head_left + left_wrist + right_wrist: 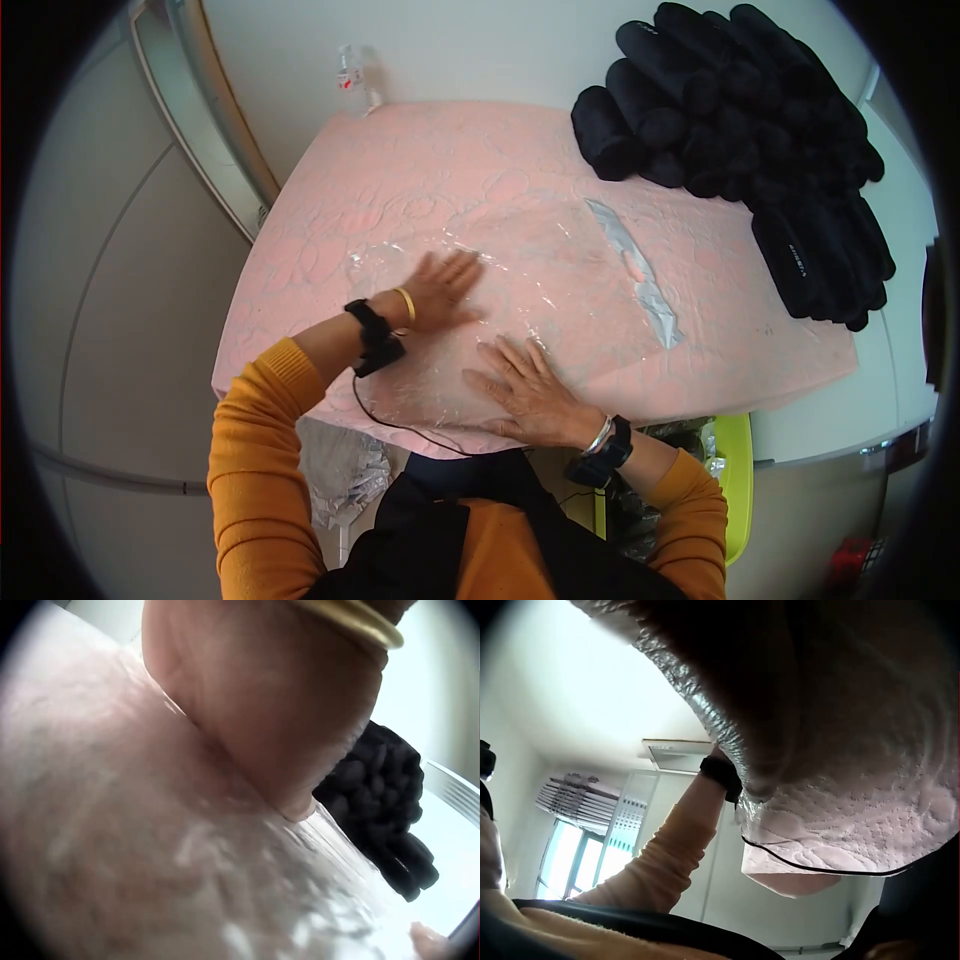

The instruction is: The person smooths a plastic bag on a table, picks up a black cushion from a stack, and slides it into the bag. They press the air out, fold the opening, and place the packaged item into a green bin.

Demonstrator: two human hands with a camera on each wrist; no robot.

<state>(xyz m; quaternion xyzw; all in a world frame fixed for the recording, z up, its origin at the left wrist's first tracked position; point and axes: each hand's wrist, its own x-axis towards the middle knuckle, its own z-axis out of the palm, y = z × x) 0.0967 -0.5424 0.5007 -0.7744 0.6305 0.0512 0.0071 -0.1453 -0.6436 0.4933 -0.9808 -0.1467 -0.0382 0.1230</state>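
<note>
A clear plastic bag (560,270) lies spread over a table with a pink patterned cover (450,150), glinting at its creases. A silvery-white strip (615,242) runs along the bag's right end. My left hand (440,295) rests flat on the bag's left part with fingers extended, slightly blurred. In the left wrist view, the heel of the left hand (262,705) presses against the shiny film. Nearer the front edge, my right hand (535,393) lies palm down on the plastic with its fingers spread. Neither hand grips anything.
Black cushion-like rolls (690,90) are piled at the back right, with more black pieces (815,255) below. A small clear bottle (350,72) stands behind the table's far left corner. A yellow-green bin (738,480) holds plastic under the front edge. A thin cable (385,422) trails from the left wrist.
</note>
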